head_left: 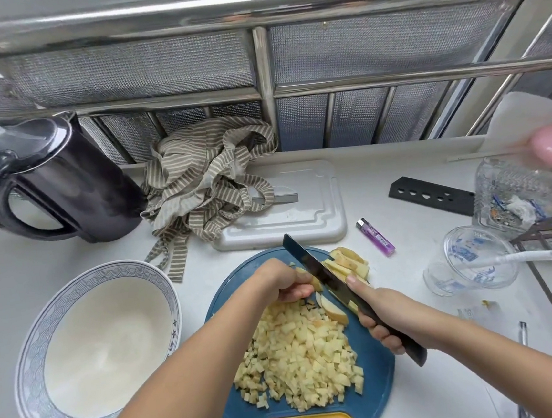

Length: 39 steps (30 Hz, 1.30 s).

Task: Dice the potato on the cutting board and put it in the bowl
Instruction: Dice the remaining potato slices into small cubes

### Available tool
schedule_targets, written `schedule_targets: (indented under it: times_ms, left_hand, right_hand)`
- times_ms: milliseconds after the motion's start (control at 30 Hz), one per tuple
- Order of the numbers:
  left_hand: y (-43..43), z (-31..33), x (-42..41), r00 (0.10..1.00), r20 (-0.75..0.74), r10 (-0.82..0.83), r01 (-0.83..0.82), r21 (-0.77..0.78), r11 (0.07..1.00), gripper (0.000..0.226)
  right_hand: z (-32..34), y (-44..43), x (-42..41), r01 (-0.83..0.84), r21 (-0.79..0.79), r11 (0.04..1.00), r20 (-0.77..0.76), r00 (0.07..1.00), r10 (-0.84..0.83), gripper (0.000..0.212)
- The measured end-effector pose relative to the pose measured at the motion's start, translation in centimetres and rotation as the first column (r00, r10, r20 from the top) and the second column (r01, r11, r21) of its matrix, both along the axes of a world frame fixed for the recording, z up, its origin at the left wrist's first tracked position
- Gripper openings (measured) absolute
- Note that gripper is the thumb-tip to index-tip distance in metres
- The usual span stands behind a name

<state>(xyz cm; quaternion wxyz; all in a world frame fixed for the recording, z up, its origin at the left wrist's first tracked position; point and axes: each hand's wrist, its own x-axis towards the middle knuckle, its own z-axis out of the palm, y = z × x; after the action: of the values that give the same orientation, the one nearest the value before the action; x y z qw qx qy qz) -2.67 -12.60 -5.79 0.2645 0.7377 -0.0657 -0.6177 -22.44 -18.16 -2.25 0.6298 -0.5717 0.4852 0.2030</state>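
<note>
The left hand (283, 280) is curling its fingers down over a piece of potato at the far part of the cutting board (378, 387), with its knuckles sitting against the flat of the knife (318, 272). The right hand (384, 318) is wrapping firmly round the dark handle, its thumb resting on the blade. The diced potato (302, 358) is lying heaped mid-board between the forearms, and the uncut slices (347, 262) are waiting just right of the blade.

The holding fingers are working very near the cutting edge, so a wet slice sliding underneath could likely bring the blade onto a fingertip. The heap is reaching toward the board's left edge, and a brushing forearm could be pushing dice off onto the counter.

The bowl (28, 350) is sitting empty near the board's left side, giving a short path for the transfer. On the right, a lighter (375, 236) and a plastic cup (475, 257) are crowding in, leaving that elbow less room to swing.
</note>
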Motion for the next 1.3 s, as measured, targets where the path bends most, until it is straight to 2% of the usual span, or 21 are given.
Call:
schedule_targets:
  times_ms: [200, 667, 1033, 1300]
  left_hand:
    - [0.1, -0.1, 0.4, 0.999, -0.042, 0.023, -0.021, 0.031, 0.999, 0.019]
    - [-0.7, -0.6, 0.9, 0.993, 0.035, -0.115, 0.114, 0.049, 0.992, 0.022]
    - [-1.1, -1.0, 1.4, 0.993, 0.017, -0.117, 0.115, 0.095, 0.989, 0.017]
    - [-1.1, -1.0, 1.4, 0.996, 0.009, -0.084, 0.083, 0.086, 0.993, 0.023]
  right_hand:
    - [-0.4, 0.0, 0.1, -0.021, -0.002, 1.0, -0.009, 1.0, 0.021, 0.065]
    - [-1.9, 1.0, 0.3, -0.043, -0.077, 0.996, 0.004, 0.999, 0.043, 0.066]
    - [-2.1, 1.5, 0.7, -0.025, -0.078, 0.997, -0.008, 1.0, 0.024, 0.066]
    - [-2.6, 1.9, 0.8, -0.027, -0.107, 0.994, 0.001, 1.0, 0.027, 0.067]
